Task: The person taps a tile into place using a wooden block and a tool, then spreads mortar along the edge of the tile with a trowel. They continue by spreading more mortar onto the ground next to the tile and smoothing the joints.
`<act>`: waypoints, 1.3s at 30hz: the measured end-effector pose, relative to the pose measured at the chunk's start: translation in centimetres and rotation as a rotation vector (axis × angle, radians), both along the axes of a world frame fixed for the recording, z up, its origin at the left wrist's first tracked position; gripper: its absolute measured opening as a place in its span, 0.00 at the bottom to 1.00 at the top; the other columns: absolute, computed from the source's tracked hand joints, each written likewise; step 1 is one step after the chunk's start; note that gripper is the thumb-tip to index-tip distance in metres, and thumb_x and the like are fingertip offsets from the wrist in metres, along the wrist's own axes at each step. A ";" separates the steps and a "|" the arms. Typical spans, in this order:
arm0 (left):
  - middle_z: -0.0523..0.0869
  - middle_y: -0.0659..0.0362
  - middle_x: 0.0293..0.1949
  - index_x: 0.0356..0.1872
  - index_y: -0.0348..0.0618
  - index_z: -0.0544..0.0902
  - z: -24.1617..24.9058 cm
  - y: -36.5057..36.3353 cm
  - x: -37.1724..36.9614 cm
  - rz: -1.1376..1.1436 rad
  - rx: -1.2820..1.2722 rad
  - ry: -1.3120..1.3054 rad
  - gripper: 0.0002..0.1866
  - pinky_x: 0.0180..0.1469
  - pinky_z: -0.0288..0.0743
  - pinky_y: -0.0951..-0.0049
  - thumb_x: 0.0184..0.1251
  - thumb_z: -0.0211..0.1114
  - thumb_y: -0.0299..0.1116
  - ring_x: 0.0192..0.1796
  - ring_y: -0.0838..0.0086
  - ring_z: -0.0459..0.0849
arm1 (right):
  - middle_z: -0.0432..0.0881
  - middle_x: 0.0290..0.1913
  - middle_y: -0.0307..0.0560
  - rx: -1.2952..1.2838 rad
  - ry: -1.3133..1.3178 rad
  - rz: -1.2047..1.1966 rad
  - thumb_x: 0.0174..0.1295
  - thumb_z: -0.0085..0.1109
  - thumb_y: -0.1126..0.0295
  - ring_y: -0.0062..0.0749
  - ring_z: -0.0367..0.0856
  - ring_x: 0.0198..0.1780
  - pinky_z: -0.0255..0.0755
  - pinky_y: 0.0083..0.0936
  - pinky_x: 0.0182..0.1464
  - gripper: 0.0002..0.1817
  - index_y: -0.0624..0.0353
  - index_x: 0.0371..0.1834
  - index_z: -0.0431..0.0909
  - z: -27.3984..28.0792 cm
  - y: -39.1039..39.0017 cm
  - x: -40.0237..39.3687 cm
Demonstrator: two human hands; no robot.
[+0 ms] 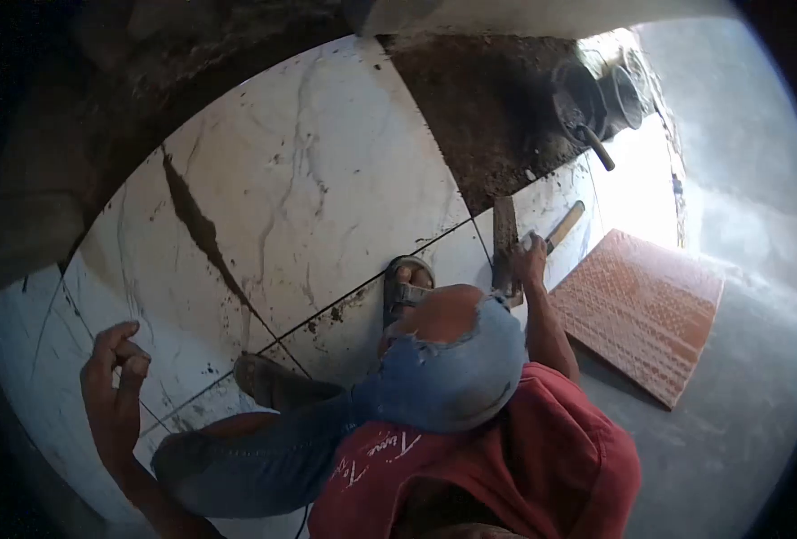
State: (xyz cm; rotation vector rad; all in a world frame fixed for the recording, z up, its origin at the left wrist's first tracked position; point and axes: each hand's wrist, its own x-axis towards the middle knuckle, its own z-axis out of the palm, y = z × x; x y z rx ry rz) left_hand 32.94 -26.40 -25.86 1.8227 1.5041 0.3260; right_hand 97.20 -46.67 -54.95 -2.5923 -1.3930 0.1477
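Observation:
My left hand (pixel 115 377) is raised at the lower left over white marbled tiles (pixel 345 180), fingers loosely bent and apart, with nothing visible in it. On the right, the fingers of my right hand (pixel 531 262) are wrapped round the near end of a tool with a pale wooden handle (pixel 567 222); the tool's head is mostly hidden. Right beside this hand, a narrow brown wooden piece (pixel 504 235) lies on the tiles, its lower end partly covered by the hand and knee.
A patch of bare soil (pixel 479 108) lies beyond the tiles. Dark buckets (pixel 578 99) stand there, a handle (pixel 598 148) sticking out of one. A reddish patterned tile (pixel 646 314) lies at the right. My sandaled foot (pixel 409 278) rests on the tiles. Dirt crumbs mark the joints.

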 end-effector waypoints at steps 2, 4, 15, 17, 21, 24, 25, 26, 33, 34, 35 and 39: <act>0.76 0.58 0.25 0.48 0.35 0.76 -0.3 0.5 0.4 -0.022 -0.083 0.014 0.24 0.38 0.68 0.69 0.66 0.57 0.49 0.29 0.73 0.73 | 0.70 0.53 0.67 0.014 0.026 -0.083 0.53 0.61 0.66 0.60 0.68 0.56 0.63 0.44 0.59 0.29 0.69 0.56 0.66 0.4 0.7 -1.0; 0.77 0.58 0.25 0.49 0.35 0.75 -0.6 0.7 0.4 -0.034 -0.130 0.033 0.24 0.38 0.68 0.70 0.66 0.57 0.49 0.30 0.74 0.73 | 0.71 0.52 0.67 0.027 0.055 -0.158 0.53 0.61 0.65 0.61 0.69 0.55 0.63 0.44 0.58 0.28 0.69 0.55 0.67 0.7 0.4 -1.4; 0.82 0.55 0.32 0.52 0.39 0.76 0.6 1.6 0.9 0.030 -0.030 0.101 0.17 0.44 0.73 0.71 0.64 0.58 0.36 0.37 0.71 0.80 | 0.78 0.47 0.66 -0.125 0.159 -0.106 0.63 0.52 0.52 0.60 0.77 0.48 0.69 0.44 0.50 0.26 0.64 0.54 0.70 2.6 -0.3 -5.3; 0.81 0.56 0.29 0.52 0.39 0.76 0.7 1.9 0.2 0.045 -0.008 0.040 0.18 0.43 0.74 0.70 0.66 0.58 0.38 0.35 0.71 0.80 | 0.79 0.44 0.63 -0.043 0.284 0.226 0.64 0.51 0.53 0.59 0.78 0.46 0.71 0.43 0.47 0.24 0.63 0.53 0.72 4.1 3.0 -6.3; 0.80 0.57 0.28 0.53 0.40 0.76 0.2 1.4 -0.9 0.032 0.122 0.040 0.19 0.42 0.74 0.69 0.67 0.58 0.41 0.33 0.72 0.80 | 0.81 0.40 0.63 -0.274 0.535 0.529 0.64 0.52 0.55 0.58 0.79 0.43 0.73 0.40 0.43 0.20 0.62 0.49 0.73 9.8 14.7 -18.2; 0.80 0.57 0.28 0.53 0.40 0.75 1.1 0.5 -1.2 0.026 0.122 0.024 0.20 0.41 0.74 0.70 0.67 0.58 0.42 0.32 0.71 0.79 | 0.81 0.32 0.56 -0.552 0.415 1.013 0.61 0.54 0.53 0.54 0.80 0.39 0.73 0.41 0.38 0.21 0.62 0.42 0.73 7.8 20.0 -25.0; 0.80 0.57 0.28 0.53 0.40 0.76 1.0 -0.2 -1.6 0.040 0.126 0.014 0.20 0.41 0.74 0.70 0.67 0.58 0.42 0.32 0.71 0.80 | 0.80 0.33 0.58 -0.554 0.403 1.197 0.62 0.53 0.52 0.56 0.80 0.39 0.73 0.42 0.39 0.21 0.62 0.42 0.73 6.5 20.9 -27.4; 0.81 0.57 0.28 0.52 0.40 0.76 1.1 -0.7 -1.8 0.051 0.129 0.006 0.20 0.41 0.74 0.70 0.67 0.59 0.42 0.32 0.71 0.80 | 0.80 0.33 0.60 -0.553 0.393 1.380 0.64 0.51 0.51 0.58 0.79 0.40 0.73 0.44 0.41 0.21 0.62 0.41 0.72 5.6 21.3 -29.5; 0.81 0.56 0.28 0.51 0.39 0.77 2.6 -3.6 -4.8 0.200 0.077 0.010 0.20 0.40 0.73 0.71 0.64 0.60 0.42 0.32 0.71 0.80 | 0.82 0.38 0.60 -0.807 0.373 1.643 0.66 0.45 0.51 0.52 0.81 0.43 0.74 0.44 0.46 0.25 0.67 0.46 0.71 6.1 20.6 -37.6; 0.81 0.56 0.28 0.51 0.39 0.77 2.6 -3.8 -5.1 0.225 0.060 -0.001 0.20 0.40 0.74 0.70 0.63 0.61 0.42 0.32 0.71 0.80 | 0.82 0.38 0.60 -0.806 0.367 1.643 0.66 0.45 0.51 0.52 0.81 0.43 0.74 0.44 0.46 0.25 0.67 0.46 0.71 5.1 20.6 -37.7; 0.81 0.56 0.28 0.51 0.39 0.77 2.5 -3.8 -5.4 0.248 0.043 -0.013 0.20 0.40 0.74 0.70 0.63 0.61 0.42 0.32 0.71 0.80 | 0.82 0.39 0.60 -0.768 0.370 1.622 0.66 0.45 0.51 0.52 0.81 0.43 0.74 0.44 0.46 0.25 0.66 0.47 0.71 3.3 20.4 -37.7; 0.81 0.56 0.28 0.51 0.39 0.77 1.9 -3.6 -6.4 0.224 0.068 -0.046 0.21 0.40 0.74 0.70 0.62 0.61 0.42 0.31 0.71 0.80 | 0.80 0.38 0.60 -0.612 0.346 1.463 0.66 0.45 0.53 0.53 0.81 0.40 0.75 0.44 0.43 0.20 0.59 0.45 0.73 3.9 25.0 -39.3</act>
